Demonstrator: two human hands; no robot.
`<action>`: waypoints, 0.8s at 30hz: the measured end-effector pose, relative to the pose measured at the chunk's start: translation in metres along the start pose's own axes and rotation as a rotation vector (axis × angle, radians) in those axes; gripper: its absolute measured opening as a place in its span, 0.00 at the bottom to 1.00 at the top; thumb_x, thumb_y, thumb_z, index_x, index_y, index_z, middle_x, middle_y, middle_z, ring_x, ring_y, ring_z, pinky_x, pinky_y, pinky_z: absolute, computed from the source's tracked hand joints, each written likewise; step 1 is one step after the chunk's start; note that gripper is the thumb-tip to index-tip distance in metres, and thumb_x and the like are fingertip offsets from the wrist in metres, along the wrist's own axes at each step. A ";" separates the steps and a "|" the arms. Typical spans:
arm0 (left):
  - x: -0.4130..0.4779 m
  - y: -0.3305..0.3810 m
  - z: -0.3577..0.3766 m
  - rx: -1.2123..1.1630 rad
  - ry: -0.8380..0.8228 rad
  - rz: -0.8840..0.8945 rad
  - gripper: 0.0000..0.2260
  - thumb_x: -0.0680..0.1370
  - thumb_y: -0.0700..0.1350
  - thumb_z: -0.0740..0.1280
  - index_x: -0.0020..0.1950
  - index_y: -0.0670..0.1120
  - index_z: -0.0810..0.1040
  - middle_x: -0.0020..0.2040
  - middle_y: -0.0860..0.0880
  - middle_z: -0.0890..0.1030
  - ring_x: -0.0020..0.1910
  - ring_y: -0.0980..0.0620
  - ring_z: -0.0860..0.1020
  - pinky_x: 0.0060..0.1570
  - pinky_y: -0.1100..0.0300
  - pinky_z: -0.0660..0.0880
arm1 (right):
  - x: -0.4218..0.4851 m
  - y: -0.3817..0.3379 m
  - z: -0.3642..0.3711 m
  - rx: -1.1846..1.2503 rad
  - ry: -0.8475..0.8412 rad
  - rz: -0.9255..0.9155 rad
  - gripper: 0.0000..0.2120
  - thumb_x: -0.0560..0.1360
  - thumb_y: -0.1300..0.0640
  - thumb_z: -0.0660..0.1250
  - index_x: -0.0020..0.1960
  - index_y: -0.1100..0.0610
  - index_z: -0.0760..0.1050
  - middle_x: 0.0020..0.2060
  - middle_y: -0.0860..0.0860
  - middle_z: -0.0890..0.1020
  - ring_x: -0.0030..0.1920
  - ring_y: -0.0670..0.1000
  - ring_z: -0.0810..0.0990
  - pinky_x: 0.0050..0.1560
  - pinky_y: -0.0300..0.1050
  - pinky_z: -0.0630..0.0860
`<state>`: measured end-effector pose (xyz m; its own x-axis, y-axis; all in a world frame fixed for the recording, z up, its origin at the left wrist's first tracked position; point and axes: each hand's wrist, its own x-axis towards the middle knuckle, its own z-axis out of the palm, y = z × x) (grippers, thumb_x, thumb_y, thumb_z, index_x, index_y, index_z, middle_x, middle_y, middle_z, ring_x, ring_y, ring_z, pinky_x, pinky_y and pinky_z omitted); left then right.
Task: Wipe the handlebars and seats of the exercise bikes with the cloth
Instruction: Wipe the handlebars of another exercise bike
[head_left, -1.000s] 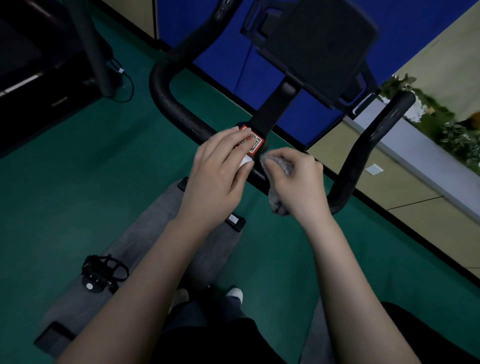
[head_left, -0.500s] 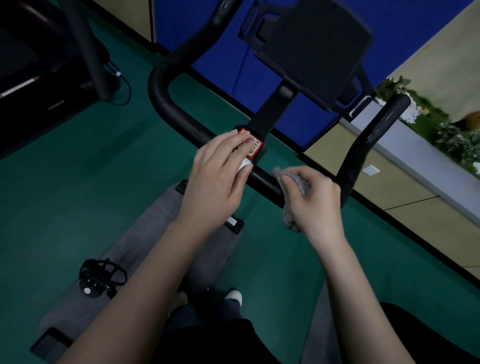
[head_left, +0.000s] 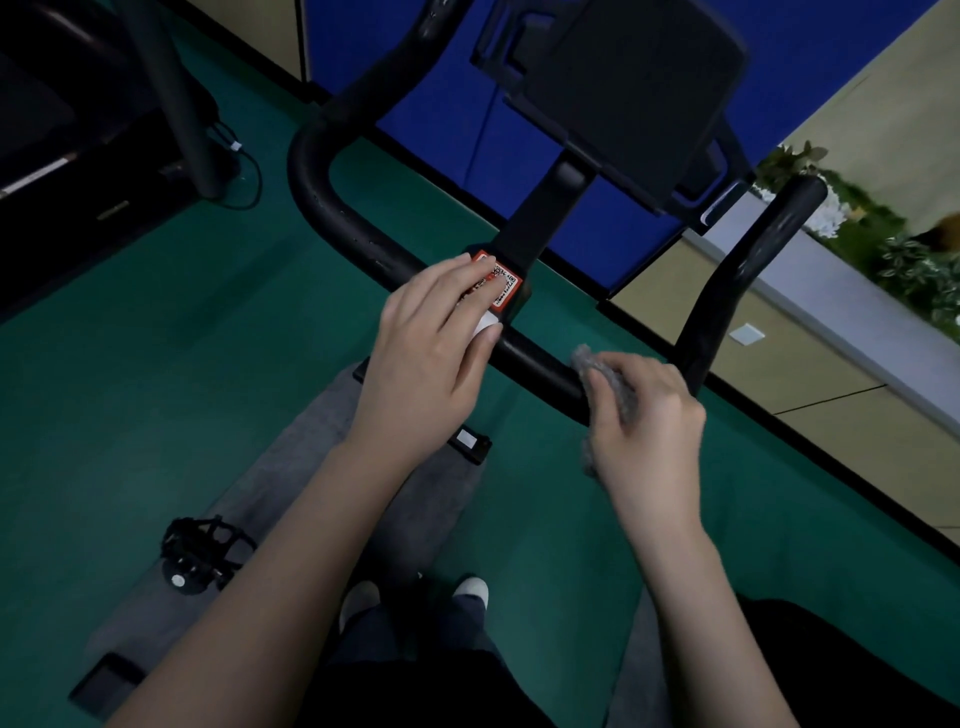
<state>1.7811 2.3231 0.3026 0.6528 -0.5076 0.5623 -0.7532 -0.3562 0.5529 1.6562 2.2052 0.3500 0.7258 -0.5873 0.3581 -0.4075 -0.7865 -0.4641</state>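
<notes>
A black exercise-bike handlebar (head_left: 332, 218) curves across the upper middle, its right upright (head_left: 748, 270) rising at the right. My left hand (head_left: 431, 343) rests with straight fingers on the bar's centre, over a red and white sticker (head_left: 504, 288). My right hand (head_left: 649, 426) grips a grey cloth (head_left: 608, 374) bunched against the cross bar, just left of the right upright's bend. The seat is out of sight.
A black console (head_left: 634, 88) sits on the stem above the bar. A pedal (head_left: 200, 553) and the grey bike base (head_left: 291, 467) lie below on green floor. A treadmill (head_left: 78, 156) stands at the far left. Blue wall panels (head_left: 431, 124) and a planter ledge (head_left: 857, 312) lie behind.
My right hand has slid the cloth rightward along the cross bar, from beside the sticker toward the right bend. My left hand has stayed on the centre.
</notes>
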 end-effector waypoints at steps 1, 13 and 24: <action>0.000 0.000 0.000 0.002 0.001 0.000 0.14 0.80 0.42 0.62 0.65 0.42 0.76 0.67 0.48 0.75 0.69 0.50 0.68 0.67 0.58 0.60 | -0.004 -0.002 0.003 0.015 0.056 0.003 0.04 0.75 0.66 0.68 0.48 0.62 0.80 0.41 0.49 0.80 0.45 0.53 0.77 0.48 0.27 0.65; 0.000 -0.002 -0.001 -0.010 -0.026 0.007 0.15 0.81 0.43 0.62 0.67 0.43 0.74 0.68 0.49 0.73 0.69 0.51 0.68 0.66 0.58 0.61 | -0.029 -0.034 0.056 0.340 0.355 -0.069 0.07 0.74 0.70 0.68 0.51 0.68 0.79 0.47 0.56 0.82 0.50 0.54 0.78 0.58 0.40 0.73; 0.000 0.000 -0.002 -0.016 -0.032 -0.004 0.15 0.80 0.42 0.61 0.66 0.42 0.75 0.68 0.49 0.74 0.69 0.50 0.68 0.66 0.55 0.61 | -0.062 -0.026 0.067 0.750 0.327 0.789 0.06 0.78 0.61 0.65 0.53 0.60 0.78 0.47 0.52 0.83 0.50 0.46 0.81 0.57 0.49 0.78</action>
<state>1.7816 2.3251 0.3040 0.6527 -0.5308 0.5406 -0.7491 -0.3457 0.5651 1.6593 2.2748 0.2854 0.1894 -0.9762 -0.1054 -0.1718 0.0727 -0.9824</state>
